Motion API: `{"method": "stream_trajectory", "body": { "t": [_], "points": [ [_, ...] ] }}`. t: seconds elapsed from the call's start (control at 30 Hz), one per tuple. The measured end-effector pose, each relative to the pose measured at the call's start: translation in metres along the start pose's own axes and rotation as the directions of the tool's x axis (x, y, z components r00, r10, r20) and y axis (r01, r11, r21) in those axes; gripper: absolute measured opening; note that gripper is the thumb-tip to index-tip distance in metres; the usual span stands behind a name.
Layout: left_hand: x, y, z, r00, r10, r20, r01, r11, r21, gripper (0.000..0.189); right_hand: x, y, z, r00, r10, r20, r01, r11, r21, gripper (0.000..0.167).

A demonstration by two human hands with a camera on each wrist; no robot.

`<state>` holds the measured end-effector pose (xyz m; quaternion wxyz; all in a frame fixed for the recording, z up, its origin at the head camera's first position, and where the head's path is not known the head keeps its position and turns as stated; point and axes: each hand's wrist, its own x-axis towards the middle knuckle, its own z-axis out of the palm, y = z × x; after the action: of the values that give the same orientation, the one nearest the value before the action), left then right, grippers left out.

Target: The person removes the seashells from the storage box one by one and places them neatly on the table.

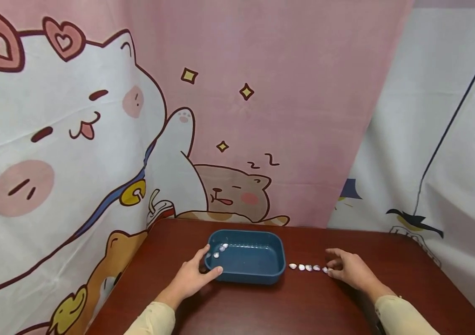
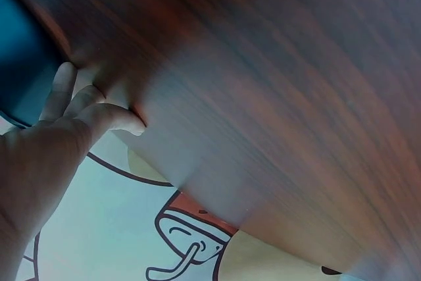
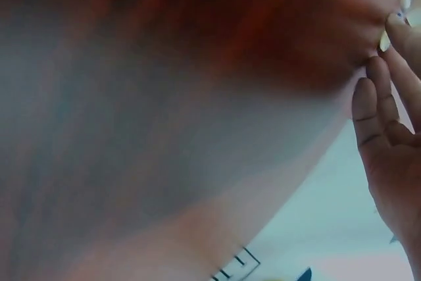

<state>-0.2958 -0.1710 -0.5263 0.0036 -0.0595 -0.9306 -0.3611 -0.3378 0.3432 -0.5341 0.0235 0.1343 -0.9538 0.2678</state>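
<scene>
A blue rectangular plastic tub (image 1: 247, 279) stands on the table. Inside it, at the left end, lie several small whitish-purple shells (image 1: 216, 255). My left hand (image 1: 191, 277) is spread at the tub's left front corner, thumb over the front rim. The left wrist view shows its fingers (image 2: 85, 100) fairly straight, reaching down to the tabletop beside the tub. To the tub's right runs a row of similar shells (image 1: 309, 268). At the row's right end my right hand (image 1: 350, 269) pinches a shell (image 3: 385, 41) between thumb and fingertips, close over the table.
The dark red-brown wooden table (image 1: 296, 309) extends around the tub and the row. Behind it hangs a pink and white cloth (image 1: 304, 116) printed with cartoon animals, which also comes down along the left and right table edges.
</scene>
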Motion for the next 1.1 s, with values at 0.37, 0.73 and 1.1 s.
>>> {"method": "stream_trajectory", "body": {
  "t": [0.37, 0.73, 1.1],
  "points": [
    [-0.001, 0.0, -0.006, 1.0, -0.015, 0.013, 0.015, 1.0, -0.001, 0.095, 0.05, -0.144, -0.008, 0.968, -0.208, -0.138, 0.226, 0.965, 0.135, 0.041],
    [0.0, 0.002, 0.0, 0.998, 0.023, 0.065, -0.02, 0.999, -0.041, 0.094, 0.122, -0.246, 0.126, 0.956, -0.221, 0.194, 0.202, 0.973, 0.11, 0.039],
    [-0.001, -0.003, -0.007, 0.998, 0.034, 0.06, -0.031, 0.998, -0.048, 0.093, 0.128, -0.253, 0.153, 0.945, -0.209, 0.251, 0.248, 0.959, -0.137, 0.042]
  ]
}}
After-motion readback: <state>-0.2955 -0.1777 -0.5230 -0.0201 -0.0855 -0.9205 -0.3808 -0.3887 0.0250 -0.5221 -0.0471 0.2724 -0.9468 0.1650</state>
